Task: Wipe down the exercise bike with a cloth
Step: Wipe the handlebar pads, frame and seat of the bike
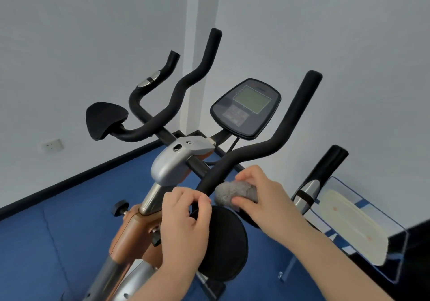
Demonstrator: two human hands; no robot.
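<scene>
Exercise bike (176,161): one, four black handlebar ends. Cloth (235,192): one, grey, gripped by right hand (263,198) against bar; left hand (186,217) grips bar beside it.

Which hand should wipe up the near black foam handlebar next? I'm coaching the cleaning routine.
The right hand: it already grips the crumpled grey cloth against the near black foam handlebar. The left hand holds no cloth; it grips the bar's lower end, seemingly steadying it.
</scene>
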